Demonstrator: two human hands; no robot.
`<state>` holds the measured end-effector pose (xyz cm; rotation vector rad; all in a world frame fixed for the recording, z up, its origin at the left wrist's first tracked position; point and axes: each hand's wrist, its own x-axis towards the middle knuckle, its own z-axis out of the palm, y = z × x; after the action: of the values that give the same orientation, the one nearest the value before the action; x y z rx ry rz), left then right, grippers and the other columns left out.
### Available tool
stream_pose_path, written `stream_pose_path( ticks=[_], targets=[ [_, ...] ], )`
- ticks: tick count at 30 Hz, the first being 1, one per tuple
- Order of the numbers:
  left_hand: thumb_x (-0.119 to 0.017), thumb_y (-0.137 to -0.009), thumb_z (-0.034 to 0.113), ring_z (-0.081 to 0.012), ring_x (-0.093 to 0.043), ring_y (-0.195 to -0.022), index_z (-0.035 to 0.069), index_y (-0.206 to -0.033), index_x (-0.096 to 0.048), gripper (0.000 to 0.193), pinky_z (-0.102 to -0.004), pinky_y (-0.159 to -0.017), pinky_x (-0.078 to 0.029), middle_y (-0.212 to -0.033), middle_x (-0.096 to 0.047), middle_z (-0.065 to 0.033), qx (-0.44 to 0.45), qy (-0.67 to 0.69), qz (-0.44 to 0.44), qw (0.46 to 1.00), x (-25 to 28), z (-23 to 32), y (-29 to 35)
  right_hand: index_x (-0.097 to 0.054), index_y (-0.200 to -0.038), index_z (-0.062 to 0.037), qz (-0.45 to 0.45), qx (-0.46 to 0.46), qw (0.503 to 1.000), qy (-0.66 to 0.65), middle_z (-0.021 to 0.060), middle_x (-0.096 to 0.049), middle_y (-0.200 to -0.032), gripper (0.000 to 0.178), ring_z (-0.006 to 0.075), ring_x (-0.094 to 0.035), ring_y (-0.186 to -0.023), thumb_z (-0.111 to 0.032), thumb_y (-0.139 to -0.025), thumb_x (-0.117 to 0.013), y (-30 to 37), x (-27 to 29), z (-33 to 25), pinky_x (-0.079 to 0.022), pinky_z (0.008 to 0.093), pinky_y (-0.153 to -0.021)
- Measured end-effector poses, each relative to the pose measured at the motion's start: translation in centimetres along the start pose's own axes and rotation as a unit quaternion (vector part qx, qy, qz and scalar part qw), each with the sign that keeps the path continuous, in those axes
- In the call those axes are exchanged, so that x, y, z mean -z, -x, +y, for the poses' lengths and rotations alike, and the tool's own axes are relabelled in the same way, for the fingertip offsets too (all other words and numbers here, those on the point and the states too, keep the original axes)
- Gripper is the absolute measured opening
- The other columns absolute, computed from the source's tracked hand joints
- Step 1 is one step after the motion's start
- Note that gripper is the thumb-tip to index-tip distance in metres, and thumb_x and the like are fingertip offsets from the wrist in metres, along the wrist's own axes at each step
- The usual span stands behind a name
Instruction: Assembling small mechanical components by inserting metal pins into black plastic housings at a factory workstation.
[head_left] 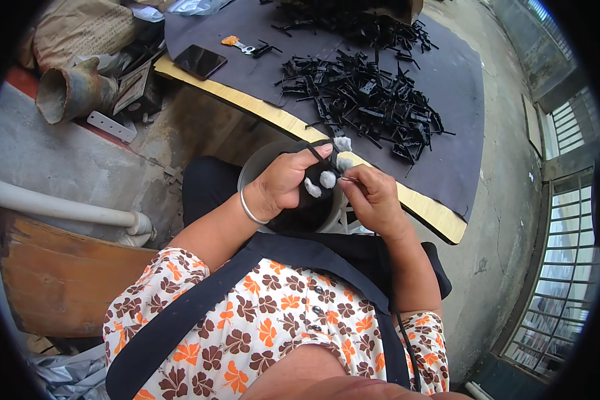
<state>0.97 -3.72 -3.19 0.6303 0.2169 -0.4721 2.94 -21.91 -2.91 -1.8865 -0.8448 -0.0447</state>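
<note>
A black part (321,159) is held in the left hand (283,181), gripped between thumb and bent fingers, above a grey bucket (250,168) that stands beside the near edge of the desk (447,223). White tufts are seen around it: a round tuft (327,179) and a longer tuft (312,187) nearer the left hand, and others toward the desk edge. The right hand (372,193) is placed just beside the round tuft, with thumb and forefinger pinched together; whether anything is held between them cannot be told.

Lines of print are borne by a brown paper bag (80,30) at the upper left, but they are too small and bent to be read. A pale panel, its markings unclear, is shown on a dark box (139,87) near a rusty pipe (80,92). On the desk, a dark phone (200,61) is laid near the left edge, and a pile of black parts (367,100) is spread toward the right.
</note>
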Motion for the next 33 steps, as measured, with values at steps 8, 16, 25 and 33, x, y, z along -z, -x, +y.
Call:
stream_pose_path(
  ticks=[8, 16, 25, 33],
  targets=[
    [-0.052, -0.089, 0.014, -0.0097, -0.053, -0.069, -0.001, -0.119, -0.049, 0.033, -0.0251, -0.065, -0.045, -0.08, -0.06, -0.0042, -0.308, -0.558, 0.004, 0.77, -1.6, -0.5, 0.4, -0.054, -0.078, -0.0021, 0.074, 0.11, 0.991, 0.027, 0.0052, -0.048, -0.062, 0.022, 0.0135, -0.041, -0.049, -0.01, -0.072, -0.073, -0.3, -0.7, -1.0, -0.035, 0.0233, -0.047],
    [-0.051, -0.082, 0.006, -0.0212, -0.06, -0.085, -0.003, -0.12, -0.046, 0.04, -0.0305, -0.078, -0.046, -0.093, -0.062, -0.014, -0.316, -0.623, -0.101, 0.708, -1.9, -0.2, 0.6, -0.053, -0.073, -0.0037, 0.044, -0.179, 0.953, -0.238, -0.008, -0.047, -0.065, 0.022, 0.0014, -0.037, -0.06, -0.018, -0.087, -0.062, -0.9, -0.6, 0.2, -0.031, 0.0185, -0.051],
    [-0.05, -0.083, 0.003, -0.0252, -0.06, -0.088, -0.004, -0.118, -0.049, 0.036, -0.0322, -0.081, -0.045, -0.1, -0.061, -0.0174, -0.357, -0.657, -0.049, 0.663, -1.2, -0.5, 0.4, -0.053, -0.077, 0.0024, -0.037, -0.103, 0.992, -0.054, 0.0009, -0.049, -0.063, 0.031, 0.0083, -0.042, -0.06, -0.022, -0.095, -0.049, -0.7, 0.0, 0.0, -0.038, 0.0246, -0.056],
    [-0.049, -0.079, -0.001, -0.0288, -0.06, -0.086, -0.004, -0.118, -0.05, 0.039, -0.0355, -0.08, -0.046, -0.099, -0.06, -0.0192, -0.382, -0.786, -0.006, 0.486, -1.4, -1.0, 1.0, -0.055, -0.078, 0.0017, 0.014, -0.133, 0.982, -0.136, -0.0016, -0.053, -0.068, 0.031, 0.0063, -0.045, -0.065, -0.021, -0.096, -0.046, -0.2, -2.4, 1.3, -0.04, 0.0229, -0.06]
  ],
)
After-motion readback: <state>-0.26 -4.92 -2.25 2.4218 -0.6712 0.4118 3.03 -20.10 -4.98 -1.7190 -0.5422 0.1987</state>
